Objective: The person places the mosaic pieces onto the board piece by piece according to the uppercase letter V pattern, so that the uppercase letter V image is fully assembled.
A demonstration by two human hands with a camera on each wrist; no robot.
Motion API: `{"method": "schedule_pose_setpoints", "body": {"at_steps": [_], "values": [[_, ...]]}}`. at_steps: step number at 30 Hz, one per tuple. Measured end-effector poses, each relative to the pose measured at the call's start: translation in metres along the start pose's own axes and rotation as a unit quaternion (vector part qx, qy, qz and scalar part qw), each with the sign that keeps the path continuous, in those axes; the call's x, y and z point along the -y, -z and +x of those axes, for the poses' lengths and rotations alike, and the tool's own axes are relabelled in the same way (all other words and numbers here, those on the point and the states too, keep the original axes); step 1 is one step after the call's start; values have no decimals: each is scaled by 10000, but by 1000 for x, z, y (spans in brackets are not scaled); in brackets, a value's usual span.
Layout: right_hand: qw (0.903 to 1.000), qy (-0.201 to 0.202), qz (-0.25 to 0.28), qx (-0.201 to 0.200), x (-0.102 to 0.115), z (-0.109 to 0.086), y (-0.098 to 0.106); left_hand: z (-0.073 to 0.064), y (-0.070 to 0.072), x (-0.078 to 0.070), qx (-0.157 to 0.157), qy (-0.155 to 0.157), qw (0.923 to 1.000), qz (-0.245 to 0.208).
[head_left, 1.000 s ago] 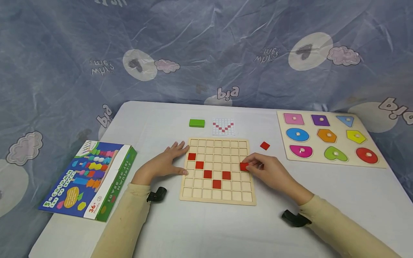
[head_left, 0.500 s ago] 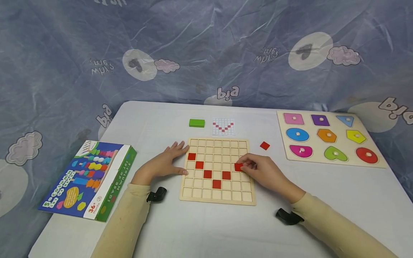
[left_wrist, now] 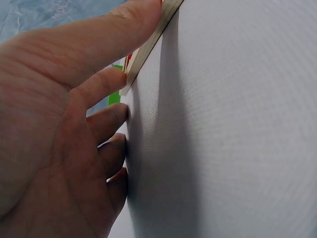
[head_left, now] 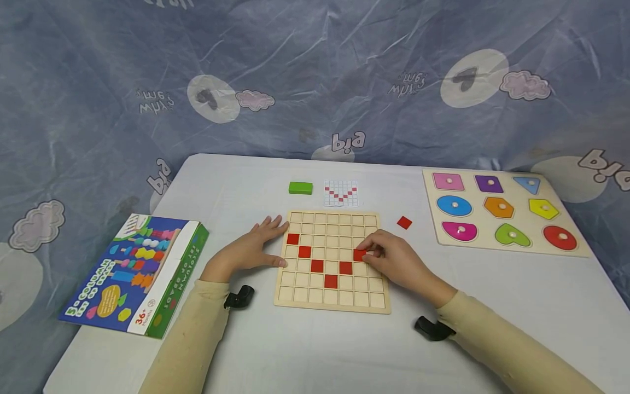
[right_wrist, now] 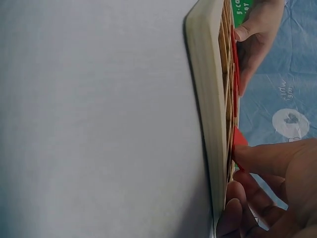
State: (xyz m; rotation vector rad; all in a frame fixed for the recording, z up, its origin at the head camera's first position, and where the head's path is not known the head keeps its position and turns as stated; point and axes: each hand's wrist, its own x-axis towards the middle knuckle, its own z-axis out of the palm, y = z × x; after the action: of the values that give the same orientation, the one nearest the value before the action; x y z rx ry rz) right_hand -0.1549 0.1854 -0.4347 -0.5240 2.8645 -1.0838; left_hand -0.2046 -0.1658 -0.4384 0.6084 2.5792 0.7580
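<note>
A wooden grid board (head_left: 332, 308) lies on the white table, with several red square tiles (head_left: 331, 281) set in its cells along a slanting line that turns upward at the right. My right hand (head_left: 396, 260) pinches another red tile (head_left: 359, 255) over a cell on the board's right side. In the right wrist view that held tile (right_wrist: 239, 136) looks tilted, one corner raised, under the thumb. My left hand (head_left: 248, 249) lies with fingers spread at the board's left edge, its thumb and forefinger touching the frame. A loose red tile (head_left: 404, 222) lies right of the board.
Behind the board are a green block (head_left: 300, 188) and a small card (head_left: 342, 193) printed with a red V pattern. A shape puzzle (head_left: 477, 218) lies at the back right. At the left sits a blue and green toy box (head_left: 133, 273).
My right hand has moved left with the red tile, from the board's right edge to a cell further in. The left hand has stayed at the board's left edge.
</note>
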Motion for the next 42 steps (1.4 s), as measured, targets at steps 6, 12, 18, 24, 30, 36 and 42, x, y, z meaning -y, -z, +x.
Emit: {"method": "schedule_pose_setpoints", "body": {"at_steps": [6, 12, 18, 24, 30, 36, 42], "values": [[10000, -60, -69, 3, -1, 0, -2, 0, 1, -2, 12, 28, 10000, -2], [9999, -1, -100, 53, -1, 0, -2, 0, 2, -2, 19, 51, 10000, -25], [9999, 35, -97, 105, -2, 0, -2, 0, 2, -3, 23, 65, 10000, -8], [9996, -147, -69, 214, 0, 0, -1, -1, 3, -3, 38, 69, 10000, -5], [9996, -126, -99, 232, 0, 0, -2, -1, 2, -2, 38, 82, 10000, -9], [9996, -88, -103, 235, 0, 0, -2, -2, 3, -3, 39, 58, 10000, -63], [9996, -82, -152, 217, 0, 0, -2, 0, 2, -1, 20, -15, 10000, -54]]}}
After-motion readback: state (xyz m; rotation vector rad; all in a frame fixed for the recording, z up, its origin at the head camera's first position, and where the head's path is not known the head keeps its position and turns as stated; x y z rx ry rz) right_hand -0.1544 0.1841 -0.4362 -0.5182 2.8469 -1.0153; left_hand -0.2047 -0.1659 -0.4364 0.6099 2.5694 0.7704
